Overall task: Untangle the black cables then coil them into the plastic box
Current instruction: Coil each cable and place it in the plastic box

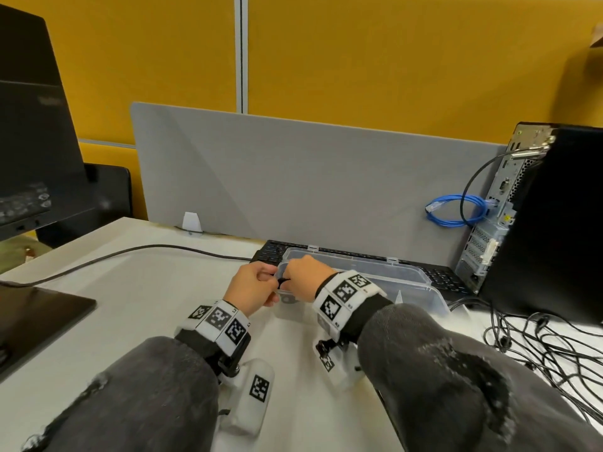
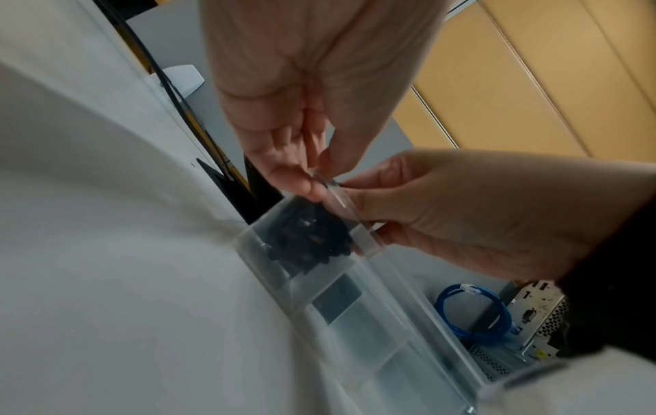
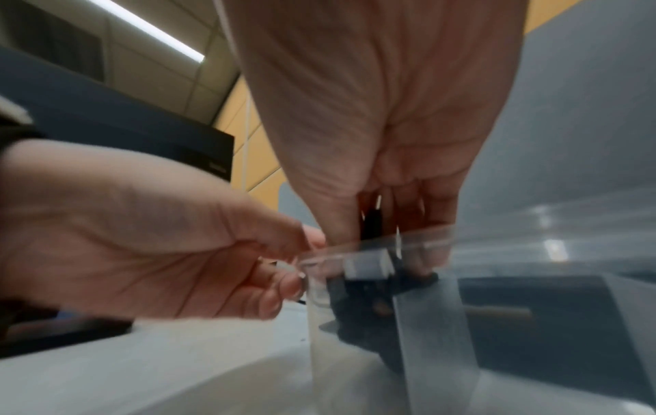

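My two hands meet at the near-left corner of the plastic box (image 1: 404, 276), which is the biggest thing under my grip: one clear box, lid open behind it, with dividers that make several compartments. The corner compartment right below my fingers holds one dark coiled bundle (image 2: 309, 235) of cable. I judge the step to be tucking the last of that coil in, so the untangling of this one cable looks done.

My right hand (image 1: 301, 277) reaches down over the box rim, fingers curled and pinching a black cable end (image 3: 371, 221) just above the bundle. My left hand (image 1: 251, 283) sits just outside the same corner, thumb and fingers pinched together on the rim and, I think, a thin black strand (too small to be sure it is the same cable).

Next I would need to press the end down among the loops and let go without the coil springing up over the rim, which a stiff cable may well do.

Well off to the right of my right arm lies one loose tangle of black cables (image 1: 541, 347) on the desk, how many I cannot count, still to be sorted.
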A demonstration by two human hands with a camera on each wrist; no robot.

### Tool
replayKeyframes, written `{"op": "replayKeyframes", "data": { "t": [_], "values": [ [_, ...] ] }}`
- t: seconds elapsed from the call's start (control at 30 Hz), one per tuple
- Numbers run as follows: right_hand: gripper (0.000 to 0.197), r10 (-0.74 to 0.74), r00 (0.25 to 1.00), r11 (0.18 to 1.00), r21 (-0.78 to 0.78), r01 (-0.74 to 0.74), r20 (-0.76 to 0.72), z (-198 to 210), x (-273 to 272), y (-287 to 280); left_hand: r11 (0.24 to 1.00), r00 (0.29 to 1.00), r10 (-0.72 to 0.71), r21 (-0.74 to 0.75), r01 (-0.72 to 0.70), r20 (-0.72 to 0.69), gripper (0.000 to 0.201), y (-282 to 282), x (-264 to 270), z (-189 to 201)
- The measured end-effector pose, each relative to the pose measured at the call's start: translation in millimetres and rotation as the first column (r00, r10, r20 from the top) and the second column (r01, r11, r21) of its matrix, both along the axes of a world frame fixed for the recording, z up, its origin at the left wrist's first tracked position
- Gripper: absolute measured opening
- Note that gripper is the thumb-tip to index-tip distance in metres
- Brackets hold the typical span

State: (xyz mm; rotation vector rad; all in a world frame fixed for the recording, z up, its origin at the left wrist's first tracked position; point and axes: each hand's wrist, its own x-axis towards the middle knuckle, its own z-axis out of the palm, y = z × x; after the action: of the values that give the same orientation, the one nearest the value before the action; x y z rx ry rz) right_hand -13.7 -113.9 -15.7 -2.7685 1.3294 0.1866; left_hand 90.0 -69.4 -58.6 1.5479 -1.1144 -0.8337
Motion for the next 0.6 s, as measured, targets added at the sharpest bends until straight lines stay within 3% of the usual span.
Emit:
{"op": "replayKeyframes", "data": {
  "t": [0.13,0.3,0.37,0.47,0.6],
  "values": [
    [0.027,0.044,0.999,0.999,0.004,-0.044,0.013,10,0,-5,1.0,0.997,0.017,-0.016,-0.018,-0.082,0.016,1,0,-2],
    [0.028,0.118,0.934,0.991,0.015,-0.13,0.337,3,-18,-8,1.0,0.983,0.007,-0.011,-0.009,-0.183,0.018,3,1,-2],
    [0.019,0.163,0.932,0.985,-0.005,-0.171,0.323,7,-23,-7,1.0,0.978,0.007,-0.018,-0.011,-0.207,0.016,3,1,-3],
    [0.019,0.191,0.963,0.981,-0.004,-0.194,0.191,13,-21,-6,1.0,0.971,0.008,-0.015,-0.012,-0.241,0.015,4,1,-3],
    [0.016,0.16,0.979,0.986,0.024,-0.164,0.123,5,-13,-7,1.0,0.964,0.0,-0.013,-0.004,-0.265,0.019,4,1,-4]
  ]
}}
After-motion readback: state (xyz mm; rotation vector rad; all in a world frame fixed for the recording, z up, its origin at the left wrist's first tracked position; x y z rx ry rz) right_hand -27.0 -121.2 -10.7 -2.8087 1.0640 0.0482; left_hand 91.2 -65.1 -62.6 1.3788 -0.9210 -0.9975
